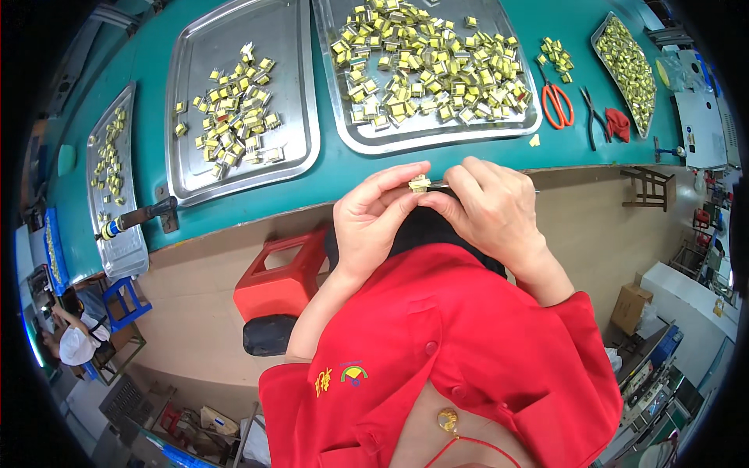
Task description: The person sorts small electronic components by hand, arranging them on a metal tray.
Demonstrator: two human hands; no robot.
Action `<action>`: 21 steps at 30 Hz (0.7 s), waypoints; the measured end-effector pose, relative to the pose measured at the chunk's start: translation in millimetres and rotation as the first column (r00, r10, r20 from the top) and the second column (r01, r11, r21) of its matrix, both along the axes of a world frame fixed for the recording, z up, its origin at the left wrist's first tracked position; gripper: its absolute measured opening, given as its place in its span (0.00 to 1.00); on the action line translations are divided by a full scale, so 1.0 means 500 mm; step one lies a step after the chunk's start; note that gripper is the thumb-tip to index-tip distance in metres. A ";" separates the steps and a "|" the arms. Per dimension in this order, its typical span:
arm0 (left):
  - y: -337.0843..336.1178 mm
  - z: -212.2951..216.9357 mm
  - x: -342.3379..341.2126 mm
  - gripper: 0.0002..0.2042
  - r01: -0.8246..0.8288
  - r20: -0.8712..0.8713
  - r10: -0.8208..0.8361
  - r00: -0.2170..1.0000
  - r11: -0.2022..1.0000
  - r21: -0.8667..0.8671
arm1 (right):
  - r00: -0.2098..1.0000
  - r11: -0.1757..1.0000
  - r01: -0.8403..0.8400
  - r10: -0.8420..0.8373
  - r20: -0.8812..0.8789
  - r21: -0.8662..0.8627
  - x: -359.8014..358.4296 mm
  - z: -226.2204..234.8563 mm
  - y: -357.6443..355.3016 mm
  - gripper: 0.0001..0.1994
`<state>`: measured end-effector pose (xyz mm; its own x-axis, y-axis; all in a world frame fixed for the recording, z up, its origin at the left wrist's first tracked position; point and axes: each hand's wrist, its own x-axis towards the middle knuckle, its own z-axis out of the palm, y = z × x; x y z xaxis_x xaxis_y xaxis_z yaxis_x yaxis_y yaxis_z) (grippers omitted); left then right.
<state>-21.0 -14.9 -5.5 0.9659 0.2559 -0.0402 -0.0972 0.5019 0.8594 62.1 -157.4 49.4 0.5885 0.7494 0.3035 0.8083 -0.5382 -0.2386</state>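
In front of my chest, just off the table's front edge, my left hand (373, 222) pinches a small yellow transformer (420, 184) between thumb and fingers. Close against its right side, my right hand (493, 209) is closed around a thin dark metal tool (439, 186). That tool points at the transformer, and its far end seems to stick out past the right side of the hand. Its exact kind is mostly hidden by the fingers. Straight ahead lies a large metal tray (437, 140) heaped with similar yellow transformers. A second metal tray (183, 86) to the left holds a smaller pile.
Orange-handled scissors (557, 107), pliers (594, 118) and a red cloth (618, 124) lie right on the green table (499, 157). A narrow tray (646, 129) of transformers stands beyond them. Left are another tray (125, 253) and a clamp-like fixture (140, 216). A red stool (273, 288) stands below.
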 end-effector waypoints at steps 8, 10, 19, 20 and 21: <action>-0.004 0.006 -0.004 0.15 0.003 0.029 -0.007 1.000 0.990 0.140 | 0.999 1.000 -0.001 0.001 0.042 -0.005 -0.007 0.000 -0.008 0.19; -0.005 0.006 -0.005 0.15 0.005 0.025 -0.009 1.000 0.989 0.146 | 0.999 1.000 -0.001 0.001 0.047 -0.011 -0.008 0.003 -0.010 0.19; -0.010 0.005 -0.008 0.15 0.008 0.017 -0.011 1.000 0.986 0.164 | 0.999 0.998 -0.007 0.010 0.048 -0.060 -0.010 0.009 -0.016 0.18; -0.010 0.005 -0.007 0.15 0.007 0.023 -0.011 1.000 0.985 0.170 | 0.999 0.998 -0.005 0.008 0.054 -0.056 -0.010 0.010 -0.015 0.18; -0.010 0.005 -0.006 0.15 0.006 0.030 -0.011 0.999 0.984 0.177 | 0.998 0.999 -0.004 0.007 0.060 -0.051 -0.010 0.011 -0.015 0.18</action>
<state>-24.2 -19.8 -2.8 0.9681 0.2483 0.0346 -0.1214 0.3435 0.9313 57.0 -164.9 55.0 0.5664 0.7677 0.2997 0.8232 -0.5441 -0.1621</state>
